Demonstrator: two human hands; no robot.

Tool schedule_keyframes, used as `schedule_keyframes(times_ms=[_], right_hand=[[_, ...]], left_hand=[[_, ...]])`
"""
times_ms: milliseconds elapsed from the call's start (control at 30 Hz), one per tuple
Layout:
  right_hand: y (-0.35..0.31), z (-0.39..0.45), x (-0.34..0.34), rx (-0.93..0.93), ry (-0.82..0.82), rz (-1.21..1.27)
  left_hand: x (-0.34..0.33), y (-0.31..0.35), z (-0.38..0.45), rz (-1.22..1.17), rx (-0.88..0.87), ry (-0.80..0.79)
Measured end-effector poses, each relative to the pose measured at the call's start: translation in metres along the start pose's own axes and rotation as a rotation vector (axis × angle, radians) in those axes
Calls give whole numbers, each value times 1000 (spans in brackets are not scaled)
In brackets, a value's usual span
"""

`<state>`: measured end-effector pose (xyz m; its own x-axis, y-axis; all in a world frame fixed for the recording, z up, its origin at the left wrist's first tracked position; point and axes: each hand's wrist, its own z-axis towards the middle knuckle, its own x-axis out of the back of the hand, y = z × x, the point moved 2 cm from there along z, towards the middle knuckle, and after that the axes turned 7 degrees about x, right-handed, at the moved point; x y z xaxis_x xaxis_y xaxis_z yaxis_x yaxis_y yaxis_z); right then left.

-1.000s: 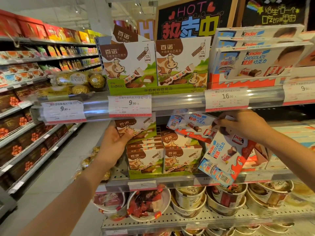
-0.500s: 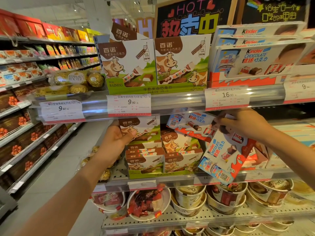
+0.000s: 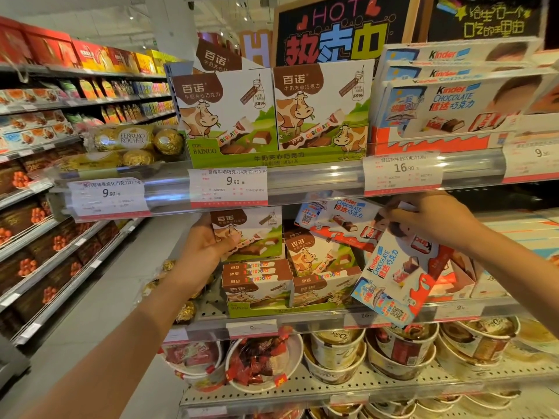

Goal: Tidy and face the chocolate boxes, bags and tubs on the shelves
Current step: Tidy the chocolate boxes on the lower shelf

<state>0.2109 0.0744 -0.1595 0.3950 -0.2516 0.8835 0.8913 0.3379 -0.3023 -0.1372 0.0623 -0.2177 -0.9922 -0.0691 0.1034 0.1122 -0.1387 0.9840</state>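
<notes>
My left hand (image 3: 208, 246) grips a cow box (image 3: 251, 234) upright at the left of the middle shelf (image 3: 302, 323), above the flat stack of cow boxes (image 3: 257, 282) in their green tray. My right hand (image 3: 432, 219) pinches the top edge of a Kinder box (image 3: 396, 279), which hangs tilted over the shelf's front lip, just right of the tray. Another Kinder box (image 3: 335, 222) lies askew behind it, beneath the top shelf's price rail (image 3: 317, 176). Tubs (image 3: 338, 355) crowd the shelf below. I judge facing to be under way, with much still crooked. Next, I'd stand the cow box square in its tray, label forward, then swing the Kinder box level into its row to the right.
</notes>
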Motion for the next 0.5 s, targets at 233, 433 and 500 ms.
schedule_keyframes(times_ms=[233,433,500], right_hand=[[-2,-1,0,7,-3,-1],[-3,-1,-2,21,-10,11],[-2,-1,-3,14,-14,29]], left_hand=[[-17,-6,-10,524,-73,26],[-21,7,-23,979,-388,-41],[-21,8,-25,1158,-368,-137]])
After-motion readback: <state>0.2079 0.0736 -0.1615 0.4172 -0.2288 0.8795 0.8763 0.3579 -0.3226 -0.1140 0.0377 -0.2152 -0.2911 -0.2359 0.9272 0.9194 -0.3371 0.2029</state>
